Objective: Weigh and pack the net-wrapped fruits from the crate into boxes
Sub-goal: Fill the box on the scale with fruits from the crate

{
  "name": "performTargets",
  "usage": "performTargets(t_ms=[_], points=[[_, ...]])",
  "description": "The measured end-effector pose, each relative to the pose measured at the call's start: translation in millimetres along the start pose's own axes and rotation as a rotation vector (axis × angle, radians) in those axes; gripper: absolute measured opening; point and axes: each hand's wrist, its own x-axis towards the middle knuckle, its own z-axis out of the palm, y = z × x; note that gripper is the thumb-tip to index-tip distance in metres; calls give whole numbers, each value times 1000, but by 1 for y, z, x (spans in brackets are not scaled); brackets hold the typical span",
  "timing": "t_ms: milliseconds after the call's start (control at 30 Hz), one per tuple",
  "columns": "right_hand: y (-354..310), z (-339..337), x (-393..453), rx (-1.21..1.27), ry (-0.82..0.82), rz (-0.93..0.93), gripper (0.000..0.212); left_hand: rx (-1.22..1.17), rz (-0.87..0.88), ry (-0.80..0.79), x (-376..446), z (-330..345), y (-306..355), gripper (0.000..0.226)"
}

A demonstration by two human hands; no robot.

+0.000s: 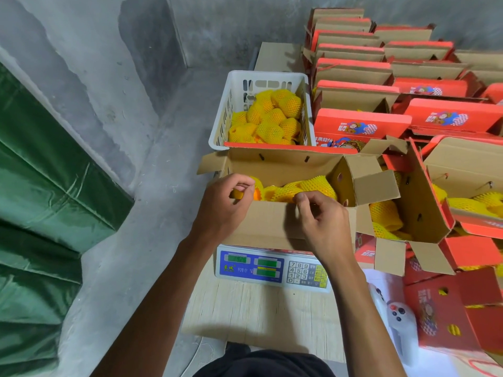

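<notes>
A net-wrapped fruit (246,189) was pinched by the curled fingers of the left hand (227,205) inside the open box (261,221) on the scale (272,269). The right hand (322,221) was seen with fingertips pinched at the box's near edge, more fruits just beyond them; the crate (239,88) was set behind the box.

access from above: open box (272,224) top unflapped | rear: white crate (261,77) touched box | right: crowded red boxes (435,118) blocked | left: bare concrete floor (152,186)
</notes>
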Motion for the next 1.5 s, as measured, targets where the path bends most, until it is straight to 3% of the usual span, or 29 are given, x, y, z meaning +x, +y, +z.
performTargets(t_ms=[133, 200, 300, 467, 667, 867, 1000, 1133, 1267, 1433, 1500], points=[[2, -10, 8, -120, -52, -5, 18, 26, 15, -29, 6, 5, -2, 12], [4, -19, 20, -220, -144, 18, 27, 31, 3, -87, 10, 9, -1, 15], [9, -33, 53, -341, -294, 82, 42, 89, -32, -236, 24, 20, 3, 25], [15, -27, 99, -567, -404, 301, 33, 105, -155, -508, 57, 50, 15, 47], [20, -2, 116, -769, -587, 369, 35, 70, -374, -739, 75, 87, 14, 71], [27, 13, 123, -967, -789, 337, 53, 105, -459, -798, 79, 93, 4, 71], [32, 15, 124, -1038, -788, 220, 47, 54, -534, -812, 79, 91, 2, 76], [25, 2, 122, -1116, -769, 105, 63, 49, -514, -793, 76, 90, 0, 75], [2, -18, 120, -1021, -622, 7, 77, 105, -486, -769, 77, 91, -3, 70], [-8, -35, 109, -433, -398, 144, 84, 117, -458, -738, 76, 91, -2, 89], [-9, -38, 105, -285, -336, 182, 82, 92, -407, -694, 76, 90, -2, 78]])
